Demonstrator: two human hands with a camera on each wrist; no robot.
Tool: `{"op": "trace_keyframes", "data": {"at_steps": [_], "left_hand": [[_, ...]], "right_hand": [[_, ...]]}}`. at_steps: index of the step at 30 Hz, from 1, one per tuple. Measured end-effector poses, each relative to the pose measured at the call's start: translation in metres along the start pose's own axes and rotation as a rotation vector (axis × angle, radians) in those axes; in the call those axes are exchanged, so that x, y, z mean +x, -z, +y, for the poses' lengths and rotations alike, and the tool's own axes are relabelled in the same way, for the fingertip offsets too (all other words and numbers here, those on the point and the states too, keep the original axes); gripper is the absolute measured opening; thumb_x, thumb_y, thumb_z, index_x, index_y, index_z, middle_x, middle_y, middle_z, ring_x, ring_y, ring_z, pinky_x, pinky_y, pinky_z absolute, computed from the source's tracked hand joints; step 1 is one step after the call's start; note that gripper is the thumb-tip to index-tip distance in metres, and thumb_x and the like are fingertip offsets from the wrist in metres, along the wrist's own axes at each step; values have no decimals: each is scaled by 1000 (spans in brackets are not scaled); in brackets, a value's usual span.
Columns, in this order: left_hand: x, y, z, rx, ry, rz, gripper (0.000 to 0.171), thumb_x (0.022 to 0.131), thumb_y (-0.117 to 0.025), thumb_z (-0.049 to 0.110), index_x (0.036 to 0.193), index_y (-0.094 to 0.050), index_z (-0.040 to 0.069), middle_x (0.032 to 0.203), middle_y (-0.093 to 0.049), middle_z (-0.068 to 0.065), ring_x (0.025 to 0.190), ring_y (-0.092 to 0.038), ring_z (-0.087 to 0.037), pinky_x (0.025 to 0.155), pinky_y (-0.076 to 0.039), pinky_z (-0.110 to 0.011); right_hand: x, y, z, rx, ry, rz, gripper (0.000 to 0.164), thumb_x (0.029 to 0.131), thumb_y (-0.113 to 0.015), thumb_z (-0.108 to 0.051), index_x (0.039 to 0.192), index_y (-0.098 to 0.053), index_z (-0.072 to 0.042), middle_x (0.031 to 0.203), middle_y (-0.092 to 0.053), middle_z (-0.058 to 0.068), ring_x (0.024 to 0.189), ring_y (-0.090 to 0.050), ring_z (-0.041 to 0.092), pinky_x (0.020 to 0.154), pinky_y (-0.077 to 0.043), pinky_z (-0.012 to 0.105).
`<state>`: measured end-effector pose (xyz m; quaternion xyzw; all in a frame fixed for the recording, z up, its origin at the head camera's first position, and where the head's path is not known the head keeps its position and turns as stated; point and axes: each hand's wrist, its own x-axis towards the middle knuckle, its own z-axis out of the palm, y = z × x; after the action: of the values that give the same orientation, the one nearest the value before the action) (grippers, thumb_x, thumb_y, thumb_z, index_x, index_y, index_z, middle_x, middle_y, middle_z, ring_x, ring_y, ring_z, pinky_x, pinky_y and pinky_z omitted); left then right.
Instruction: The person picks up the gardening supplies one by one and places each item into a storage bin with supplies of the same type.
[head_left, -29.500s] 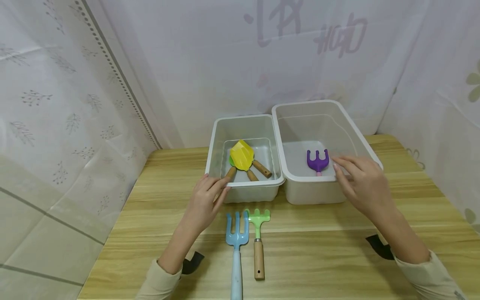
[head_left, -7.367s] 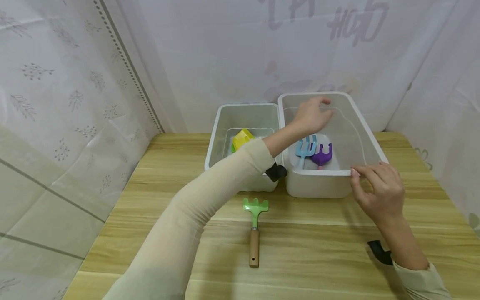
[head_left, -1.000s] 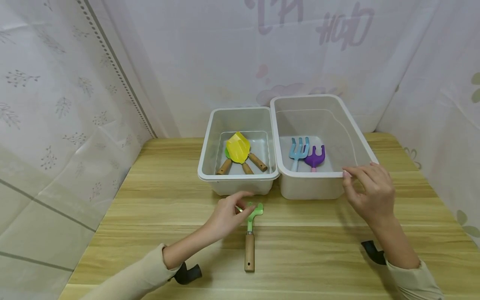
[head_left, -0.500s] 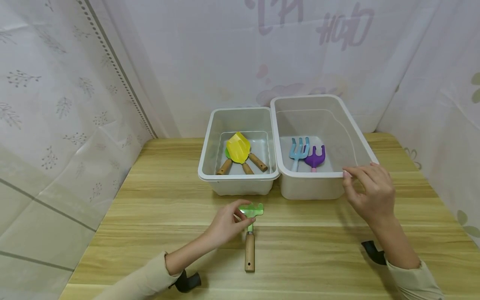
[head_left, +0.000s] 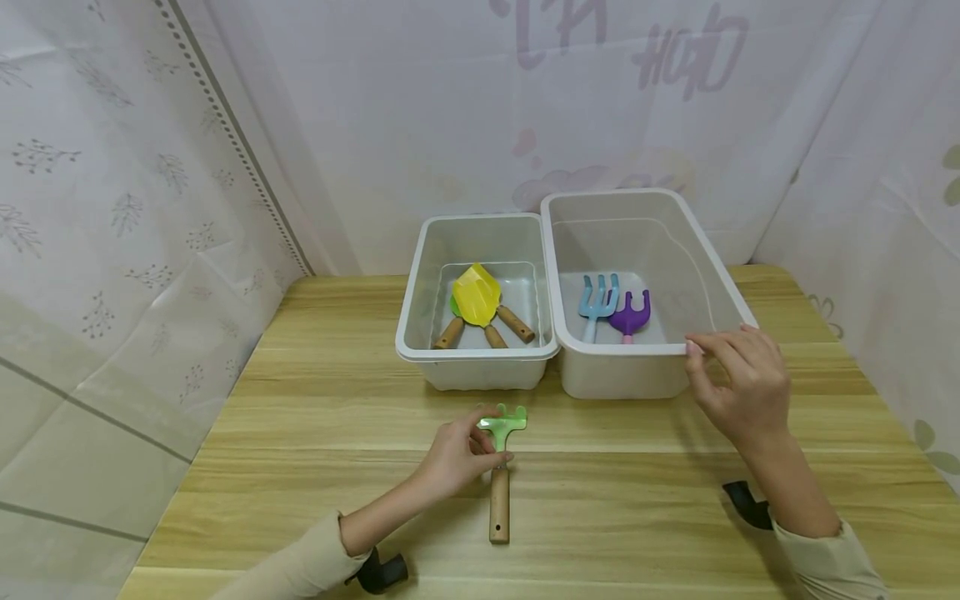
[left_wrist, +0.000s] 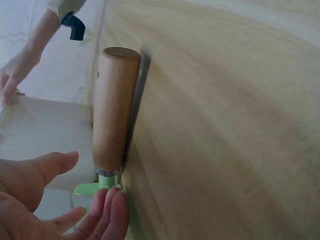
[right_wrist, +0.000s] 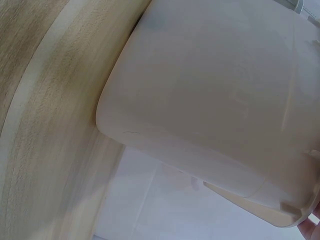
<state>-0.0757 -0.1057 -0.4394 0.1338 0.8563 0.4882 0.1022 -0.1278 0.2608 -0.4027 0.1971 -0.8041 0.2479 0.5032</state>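
A light green hand rake [head_left: 500, 504] with a wooden handle lies on the table, tines toward the bins. My left hand [head_left: 450, 454] is at its neck from the left, thumb across the top of the handle in the head view. In the left wrist view the fingertips [left_wrist: 119, 200] are right at the green neck below the wooden handle, and the thumb stands apart from them. My right hand [head_left: 742, 387] pinches the front right rim of the larger white bin [head_left: 626, 375]. Inside that bin lie a blue hand fork [head_left: 597, 302] and a purple hand fork [head_left: 630, 318].
A smaller white bin [head_left: 483, 377] stands against the larger one's left side. It holds a yellow trowel [head_left: 477, 298] and other wooden-handled tools, one with a bit of green showing. Patterned curtains [head_left: 450, 108] hang behind and beside the wooden table [head_left: 315, 400].
Within the last second my left hand has come down from the rake's tines to its neck. The blue fork, earlier on the table, is now in the larger bin. My right hand stays put.
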Motion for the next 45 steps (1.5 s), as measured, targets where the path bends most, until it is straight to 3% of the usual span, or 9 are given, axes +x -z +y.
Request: {"op": "trace_keyframes", "data": {"at_steps": [9, 18, 36, 45], "left_hand": [[-4, -5, -4, 18, 17, 4, 66, 80, -92, 11, 136, -62, -5, 80, -70, -8, 70, -57, -4, 63, -48, -16], [-6, -10, -7, 42, -8, 31, 62, 76, -94, 7, 130, -65, -6, 80, -70, -11, 67, -56, -3, 60, -47, -16], [-9, -6, -7, -19, 37, -15, 54, 79, -78, -4, 132, -67, 0, 86, -66, -10, 71, -57, -9, 60, -46, -17], [-9, 5, -14, -123, 69, -67, 57, 83, -72, -1, 140, -63, -2, 98, -68, -17, 80, -60, -12, 66, -51, -18]], "right_hand": [[0, 0, -1, 1, -5, 0, 50, 102, -58, -37, 89, -78, 8, 78, -74, 24, 68, -65, 43, 117, -36, 19], [0, 1, -1, 2, -9, -3, 50, 102, -59, -37, 89, -79, 8, 79, -75, 24, 69, -64, 42, 117, -35, 19], [-1, -1, -1, 8, -18, 15, 49, 101, -59, -36, 88, -79, 7, 78, -74, 24, 69, -64, 43, 117, -37, 20], [-1, -1, 0, 13, -26, 19, 47, 101, -59, -35, 88, -79, 7, 78, -75, 24, 69, -64, 43, 117, -38, 22]]}}
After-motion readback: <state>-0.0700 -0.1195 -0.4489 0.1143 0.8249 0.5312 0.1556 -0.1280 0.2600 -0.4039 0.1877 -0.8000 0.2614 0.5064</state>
